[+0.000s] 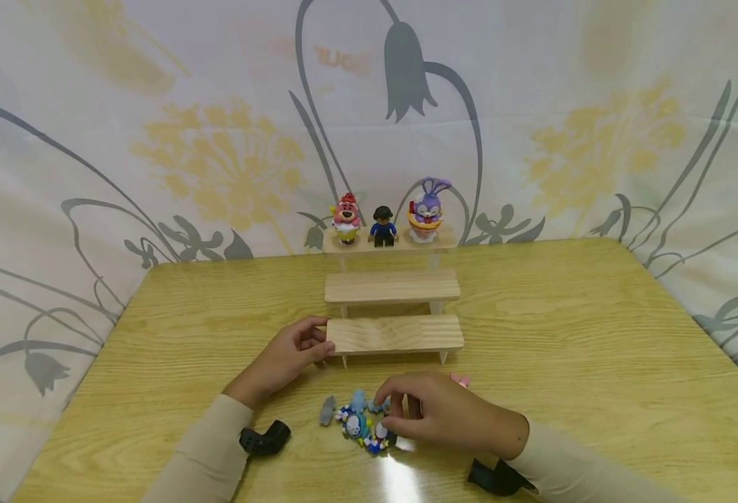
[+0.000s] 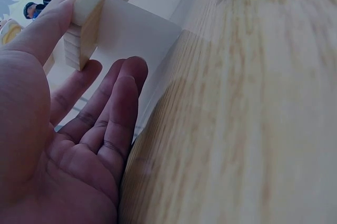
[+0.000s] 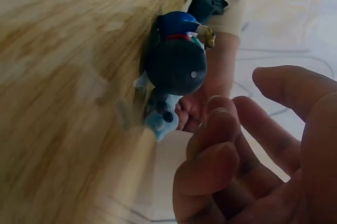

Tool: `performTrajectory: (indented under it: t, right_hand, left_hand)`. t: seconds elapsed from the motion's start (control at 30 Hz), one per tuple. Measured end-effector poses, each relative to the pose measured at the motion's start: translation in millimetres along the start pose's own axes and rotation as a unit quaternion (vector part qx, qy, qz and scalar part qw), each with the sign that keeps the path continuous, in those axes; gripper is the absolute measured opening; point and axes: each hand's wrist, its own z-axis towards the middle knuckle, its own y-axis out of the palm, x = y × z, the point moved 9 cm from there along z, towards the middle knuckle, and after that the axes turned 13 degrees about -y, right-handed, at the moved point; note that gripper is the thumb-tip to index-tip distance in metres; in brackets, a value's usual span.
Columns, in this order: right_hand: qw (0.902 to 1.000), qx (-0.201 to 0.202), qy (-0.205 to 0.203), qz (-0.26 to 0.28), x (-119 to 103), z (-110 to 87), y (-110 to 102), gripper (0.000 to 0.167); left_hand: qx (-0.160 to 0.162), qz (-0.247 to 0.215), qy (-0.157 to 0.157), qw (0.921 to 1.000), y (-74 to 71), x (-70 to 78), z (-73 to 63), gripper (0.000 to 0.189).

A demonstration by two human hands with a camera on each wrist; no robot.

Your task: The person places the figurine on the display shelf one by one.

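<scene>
My left hand [image 1: 295, 353] is at the left end of the lowest step of a three-tier wooden stand [image 1: 394, 334]. In the left wrist view, its thumb and index finger [image 2: 87, 77] pinch the board's end, while the other fingers are held off below. Over a cluster of small figurines [image 1: 355, 426] on the table hovers my right hand [image 1: 435, 412], fingers bent and apart with nothing between them. The right wrist view has a dark-headed, blue-bodied figurine [image 3: 176, 66] and a light blue one [image 3: 162, 121] lying just beyond those fingertips.
On the top step stand a pink bear figure [image 1: 346, 220], a toy person in blue [image 1: 383, 227] and a purple rabbit figure [image 1: 427, 213]. A grey figurine [image 1: 327, 411] lies left of the cluster; a pink one [image 1: 460, 381] is partly hidden behind my right hand. Patterned cloth [image 1: 218, 140] hangs behind the table.
</scene>
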Motion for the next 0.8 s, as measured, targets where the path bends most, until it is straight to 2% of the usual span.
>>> performTrajectory:
  t: [0.13,0.37,0.8]
  right_hand:
    - [0.9996,-0.023,0.014,-0.003,4.8,-0.4,6.3,0.021]
    - [0.9983,-0.049,0.013,-0.028,7.9,-2.4,13.1,0.023]
    - [0.9970,-0.047,0.026,-0.055,14.0,-6.0,12.2,0.019]
  left_hand:
    - [0.000,-0.002,0.003,1.0000,-0.5,1.7,-0.4,0.060]
    - [0.001,0.003,-0.001,1.0000,-0.3,0.3,-0.6,0.060]
    - [0.001,0.008,-0.001,1.0000,-0.6,-0.9,0.7,0.061]
